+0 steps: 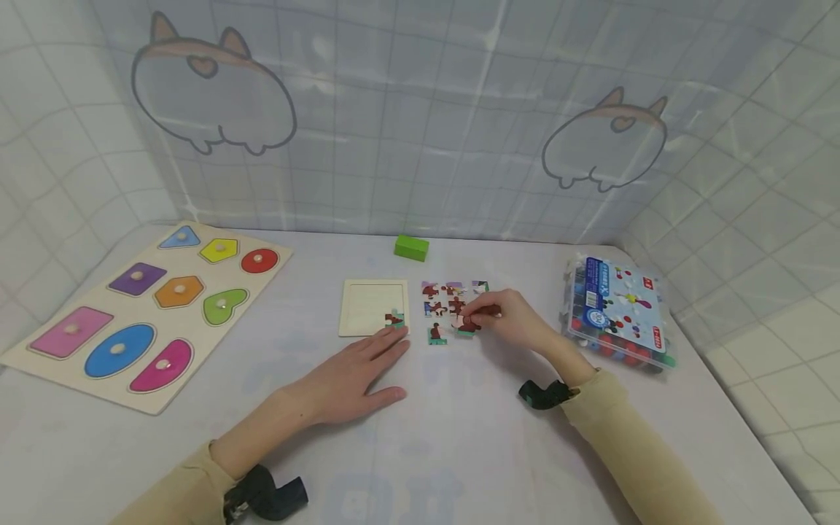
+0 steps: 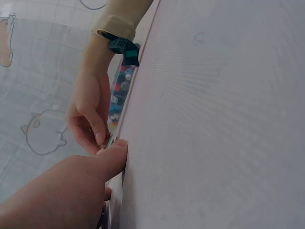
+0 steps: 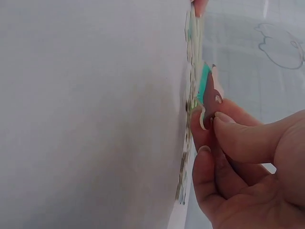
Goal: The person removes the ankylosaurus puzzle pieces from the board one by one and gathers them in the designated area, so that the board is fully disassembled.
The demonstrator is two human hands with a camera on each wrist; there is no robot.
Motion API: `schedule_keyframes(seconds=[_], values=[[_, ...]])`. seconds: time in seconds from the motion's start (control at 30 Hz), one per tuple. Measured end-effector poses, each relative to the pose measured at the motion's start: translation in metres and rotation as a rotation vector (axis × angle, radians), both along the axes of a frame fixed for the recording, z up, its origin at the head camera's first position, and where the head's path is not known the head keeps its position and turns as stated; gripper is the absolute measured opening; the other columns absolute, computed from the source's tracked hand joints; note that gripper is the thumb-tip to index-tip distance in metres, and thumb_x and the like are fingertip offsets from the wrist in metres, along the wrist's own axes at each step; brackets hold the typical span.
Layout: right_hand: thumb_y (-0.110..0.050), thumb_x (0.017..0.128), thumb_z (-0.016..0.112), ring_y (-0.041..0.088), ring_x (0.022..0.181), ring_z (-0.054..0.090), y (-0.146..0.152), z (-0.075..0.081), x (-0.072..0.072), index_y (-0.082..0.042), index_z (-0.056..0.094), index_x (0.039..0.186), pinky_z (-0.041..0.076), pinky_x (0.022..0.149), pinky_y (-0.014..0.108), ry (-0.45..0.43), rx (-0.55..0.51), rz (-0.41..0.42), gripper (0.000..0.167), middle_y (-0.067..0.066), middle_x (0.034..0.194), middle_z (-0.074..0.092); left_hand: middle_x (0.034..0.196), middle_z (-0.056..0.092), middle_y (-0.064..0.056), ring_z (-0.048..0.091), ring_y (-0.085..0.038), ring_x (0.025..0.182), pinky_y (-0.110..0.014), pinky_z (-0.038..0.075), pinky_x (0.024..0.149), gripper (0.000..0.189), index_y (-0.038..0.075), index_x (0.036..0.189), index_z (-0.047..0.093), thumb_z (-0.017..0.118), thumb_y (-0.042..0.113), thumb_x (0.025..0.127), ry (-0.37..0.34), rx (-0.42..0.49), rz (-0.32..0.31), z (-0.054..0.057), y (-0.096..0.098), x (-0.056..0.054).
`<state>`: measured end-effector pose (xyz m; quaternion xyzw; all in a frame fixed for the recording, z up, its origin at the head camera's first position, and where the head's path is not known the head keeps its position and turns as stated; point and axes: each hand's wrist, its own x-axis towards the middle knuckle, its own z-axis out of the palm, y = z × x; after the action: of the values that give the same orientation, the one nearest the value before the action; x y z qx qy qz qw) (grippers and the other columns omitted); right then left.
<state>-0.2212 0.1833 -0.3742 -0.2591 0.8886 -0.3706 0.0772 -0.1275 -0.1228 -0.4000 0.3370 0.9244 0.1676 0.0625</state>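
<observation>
My right hand (image 1: 515,319) pinches a brown-and-green jigsaw piece (image 1: 467,325) between thumb and fingers, above the loose pieces; the right wrist view shows this piece (image 3: 206,90) tilted up off the table. Several loose jigsaw pieces (image 1: 435,309) lie in rough rows under and beside that hand, partly covered by it. One separate piece (image 1: 436,335) lies just below them. To their left is a shallow wooden puzzle tray (image 1: 367,295). A single piece (image 1: 394,318) sits in its lower right corner. The left hand (image 1: 351,379) lies with extended fingers, its fingertips at that corner.
A green block (image 1: 411,248) stands behind the tray. At the left lies a shape-puzzle board (image 1: 160,292) with knobbed coloured shapes. On the right is a clear plastic box (image 1: 617,310) of coloured parts. Patterned curtain walls (image 1: 420,146) rise behind the table.
</observation>
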Motion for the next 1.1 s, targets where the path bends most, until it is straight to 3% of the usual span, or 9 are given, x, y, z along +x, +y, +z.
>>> schedule_keyframes(seconds=[0.23,0.67,0.9,1.1], values=[[0.001,0.094,0.064,0.018,0.098,0.067,0.008,-0.006,0.005,-0.011,0.077,0.106,0.056,0.089,0.035,-0.038,-0.013,0.014,0.021,0.004,0.106,0.075,0.168,0.016,-0.002,0.015,-0.024,0.155,-0.047,0.023,0.123,0.076,0.013,0.159,0.029,0.047,0.058,0.1,-0.005,-0.002,-0.001,-0.001,0.0,-0.001],[-0.006,0.094,0.067,0.015,0.09,0.062,0.005,-0.013,0.003,-0.014,0.077,0.106,0.053,0.08,0.025,0.0,0.002,0.048,0.017,-0.001,0.102,0.072,0.168,0.017,-0.001,0.015,-0.024,0.155,-0.048,0.024,0.123,0.077,0.014,0.159,0.029,0.047,0.06,0.099,0.004,0.016,0.015,-0.004,-0.002,0.0],[-0.003,0.091,0.07,0.016,0.083,0.054,0.006,-0.016,0.004,-0.012,0.077,0.104,0.048,0.071,0.023,0.066,-0.009,0.081,0.018,0.0,0.094,0.068,0.168,0.017,-0.001,0.015,-0.024,0.155,-0.047,0.024,0.123,0.076,0.014,0.159,0.029,0.047,0.059,0.099,0.006,0.013,0.009,-0.004,-0.001,-0.001],[-0.006,0.09,0.072,0.015,0.084,0.055,0.009,-0.017,0.004,-0.013,0.076,0.108,0.048,0.073,0.024,0.043,0.011,0.09,0.02,-0.002,0.096,0.067,0.168,0.016,0.0,0.015,-0.023,0.155,-0.047,0.024,0.123,0.076,0.014,0.158,0.03,0.046,0.059,0.099,0.005,0.012,0.011,-0.004,0.0,-0.001]])
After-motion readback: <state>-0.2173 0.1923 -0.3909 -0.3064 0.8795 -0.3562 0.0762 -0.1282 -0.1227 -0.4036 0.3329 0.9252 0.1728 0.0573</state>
